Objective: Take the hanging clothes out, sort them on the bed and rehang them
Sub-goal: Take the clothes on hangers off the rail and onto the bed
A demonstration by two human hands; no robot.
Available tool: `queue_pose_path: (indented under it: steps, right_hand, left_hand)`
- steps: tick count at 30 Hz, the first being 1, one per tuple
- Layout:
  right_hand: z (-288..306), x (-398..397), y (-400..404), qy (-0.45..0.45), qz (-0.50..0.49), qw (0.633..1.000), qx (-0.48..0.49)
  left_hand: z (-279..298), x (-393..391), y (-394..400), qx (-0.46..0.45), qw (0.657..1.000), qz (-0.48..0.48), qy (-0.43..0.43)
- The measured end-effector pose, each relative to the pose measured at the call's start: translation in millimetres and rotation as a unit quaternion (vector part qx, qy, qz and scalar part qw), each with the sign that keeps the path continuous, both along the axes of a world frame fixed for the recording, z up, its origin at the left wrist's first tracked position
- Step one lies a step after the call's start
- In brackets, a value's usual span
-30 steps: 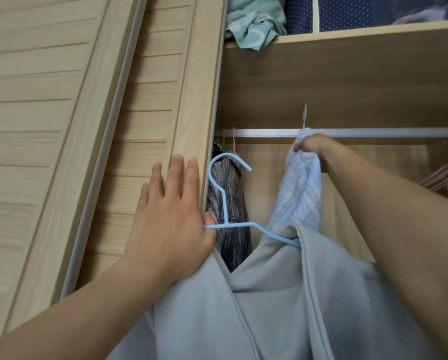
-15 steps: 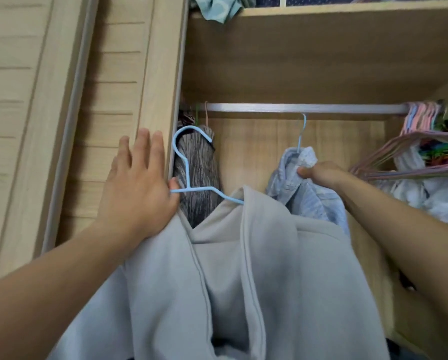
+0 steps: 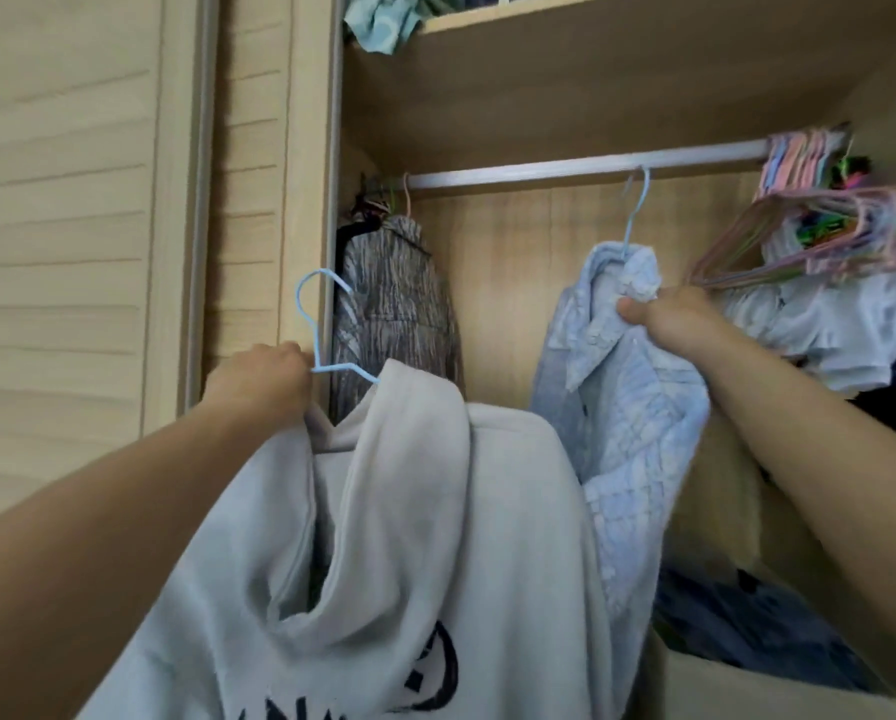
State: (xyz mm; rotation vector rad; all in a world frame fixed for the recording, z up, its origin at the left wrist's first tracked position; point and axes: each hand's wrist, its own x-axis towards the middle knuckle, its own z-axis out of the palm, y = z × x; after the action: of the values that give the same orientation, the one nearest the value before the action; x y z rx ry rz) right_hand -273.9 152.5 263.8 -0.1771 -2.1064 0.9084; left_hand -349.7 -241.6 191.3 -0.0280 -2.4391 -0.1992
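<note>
we are early in the job, still emptying the wardrobe. our left hand (image 3: 259, 384) is clenched around the shoulder of a pale grey hoodie (image 3: 409, 537) and its light blue wire hanger (image 3: 315, 324), which is already clear of the closet rail (image 3: 581, 166) and held below it and to its left, near the wardrobe's door frame. our right hand (image 3: 669, 319) grips the collar of a light blue checked shirt (image 3: 622, 407), bunching the cloth; its own blue hanger (image 3: 635, 215) is still hooked over the rail, so by our reckoning this one needs lifting off next. at the rail's left end a grey streaked garment (image 3: 394, 304) still hangs, and at its right end a cluster of pastel hangers (image 3: 809, 200) with some white clothes (image 3: 825, 314) beneath them. so one piece is out, one is in hand, and several remain on the rail. the bed is not in view, and as far as we can judge the sorting and rehanging have not begun.
</note>
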Motion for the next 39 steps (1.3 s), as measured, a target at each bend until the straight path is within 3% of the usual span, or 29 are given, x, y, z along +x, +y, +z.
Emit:
queue_pose_path:
  steps: [7, 11, 17, 20, 26, 28, 29, 31, 33, 35, 39]
  right_hand:
    - [-70.1, 87.5, -4.9, -0.006, 0.180, 0.982, -0.062]
    - [-91.0, 131.9, -23.5, -0.022, 0.265, 0.962, -0.064]
    - [-65.4, 196.9, -58.9, 0.028, 0.360, 0.926, -0.106]
    - [-65.4, 232.9, -73.5, 0.053, 0.385, 0.917, -0.095]
    - [-77.7, 302.1, -91.5, 0.023, 0.423, 0.903, -0.069]
    - [-103.5, 319.8, -105.9, -0.035, 0.439, 0.894, -0.087]
    - [-122.9, 329.7, -115.9, -0.065, 0.442, 0.889, -0.101]
    - [-176.0, 356.3, -136.4, -0.111, 0.444, 0.881, -0.120]
    - [-235.5, 391.3, -149.8, -0.151, 0.433, 0.876, -0.151]
    - [-294.4, 433.9, -149.5, -0.188, 0.425, 0.867, -0.180]
    - [-373.1, 491.9, -130.2, -0.221, 0.383, 0.866, -0.232]
  left_hand:
    - [-35.7, 130.7, -0.5, -0.099, 0.976, 0.194, -0.001]
    - [-42.7, 221.0, -10.7, -0.014, 0.968, 0.249, -0.038]
    - [-36.5, 313.4, -8.1, 0.116, 0.950, 0.241, -0.162]
    - [-46.1, 356.0, -21.5, 0.091, 0.938, 0.270, -0.197]
    - [-75.7, 470.2, -74.6, 0.117, 0.892, 0.402, -0.169]
    - [-87.7, 502.4, -77.3, 0.176, 0.893, 0.369, -0.189]
    - [-98.3, 517.0, -73.3, 0.249, 0.890, 0.331, -0.192]
    - [-129.9, 543.4, -63.9, 0.420, 0.853, 0.216, -0.223]
    - [-160.4, 578.3, -49.8, 0.544, 0.795, 0.147, -0.224]
    - [-189.9, 609.3, -47.8, 0.617, 0.757, 0.117, -0.177]
    - [-215.9, 655.7, -19.8, 0.680, 0.720, 0.033, -0.134]
